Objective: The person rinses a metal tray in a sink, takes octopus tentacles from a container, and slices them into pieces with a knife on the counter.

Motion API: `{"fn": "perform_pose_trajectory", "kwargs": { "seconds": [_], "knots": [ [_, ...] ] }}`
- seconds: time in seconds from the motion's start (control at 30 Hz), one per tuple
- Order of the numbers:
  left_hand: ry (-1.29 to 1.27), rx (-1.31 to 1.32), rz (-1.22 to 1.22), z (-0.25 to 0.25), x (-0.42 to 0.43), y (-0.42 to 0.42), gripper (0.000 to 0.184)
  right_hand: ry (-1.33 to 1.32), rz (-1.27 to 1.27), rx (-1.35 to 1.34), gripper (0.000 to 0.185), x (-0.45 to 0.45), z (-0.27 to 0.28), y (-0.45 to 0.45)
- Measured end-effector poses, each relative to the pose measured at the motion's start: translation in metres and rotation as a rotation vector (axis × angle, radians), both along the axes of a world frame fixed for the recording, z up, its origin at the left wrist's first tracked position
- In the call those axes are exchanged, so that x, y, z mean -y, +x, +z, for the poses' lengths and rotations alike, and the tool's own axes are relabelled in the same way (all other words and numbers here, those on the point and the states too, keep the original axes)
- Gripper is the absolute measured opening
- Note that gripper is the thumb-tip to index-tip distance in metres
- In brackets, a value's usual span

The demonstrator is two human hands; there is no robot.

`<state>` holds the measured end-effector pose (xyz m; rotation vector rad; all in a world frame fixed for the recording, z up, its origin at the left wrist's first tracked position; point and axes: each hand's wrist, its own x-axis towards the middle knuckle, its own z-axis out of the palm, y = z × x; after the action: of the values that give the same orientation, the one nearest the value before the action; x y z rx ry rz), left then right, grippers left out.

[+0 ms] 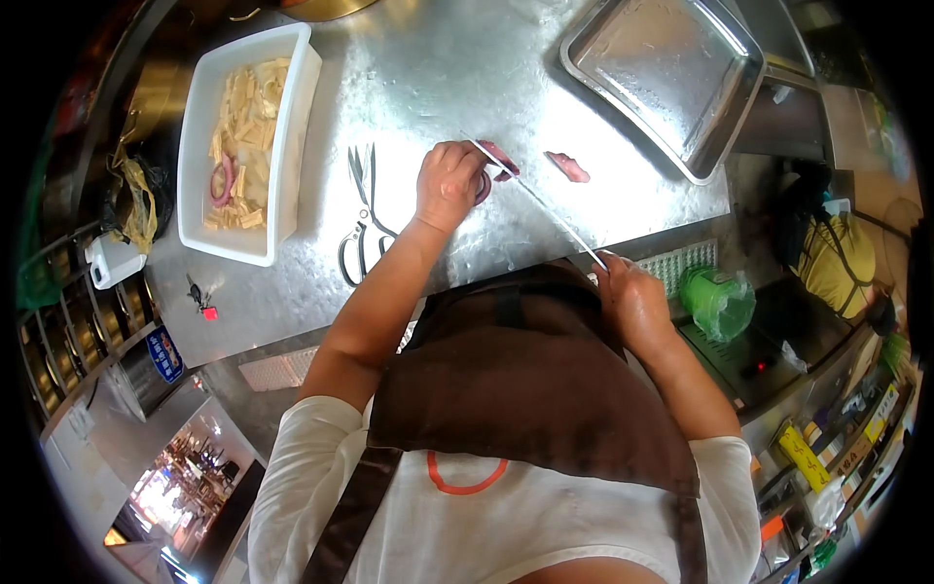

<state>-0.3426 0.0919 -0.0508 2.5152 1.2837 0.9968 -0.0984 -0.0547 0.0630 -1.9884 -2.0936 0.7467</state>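
My left hand (448, 185) is on the metal table, its fingers closed on a dark reddish-purple piece of meat (501, 159). A purple curved bit of it shows below the fingertips. In my right hand (634, 300), near the table's front edge, is the end of a long thin pale skewer-like rod (555, 216). It slants up and left across the meat, its far tip by my left fingers. Whether it goes through the meat, I cannot tell. A smaller pink meat piece (568, 167) lies apart to the right. Black-handled scissors (363, 209) lie partly open beside my left forearm.
A white plastic tub (304, 107) at left holds pale yellowish strips and a purple ring-shaped piece in liquid. At the back right stands a metal tray (671, 78). Keys with a red tag (206, 310) lie near the left edge. A green bag-wrapped container (718, 302) is beyond the right edge.
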Motion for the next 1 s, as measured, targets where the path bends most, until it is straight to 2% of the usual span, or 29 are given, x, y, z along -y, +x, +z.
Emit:
{"fn": "perform_pose_trajectory", "kwargs": {
  "seconds": [0.33,0.43,0.6,0.7,1.0],
  "knots": [
    [-0.002,0.049,-0.033,0.0,-0.002,0.0,0.024,-0.067,0.068,0.06,0.015,-0.013,0.004,0.007],
    [-0.016,0.046,-0.05,-0.002,-0.003,-0.002,0.023,-0.011,0.094,0.055,0.016,-0.017,0.006,0.007],
    [-0.022,0.055,-0.081,-0.005,-0.002,-0.001,0.024,-0.152,0.099,0.048,0.021,-0.031,0.012,0.005],
    [-0.023,0.06,-0.084,-0.007,-0.002,0.0,0.025,-0.06,0.13,0.022,0.018,-0.037,0.009,0.002],
    [-0.035,0.072,-0.063,-0.009,-0.008,-0.001,0.023,-0.149,0.15,0.007,0.019,-0.063,0.003,-0.008]
  ]
}}
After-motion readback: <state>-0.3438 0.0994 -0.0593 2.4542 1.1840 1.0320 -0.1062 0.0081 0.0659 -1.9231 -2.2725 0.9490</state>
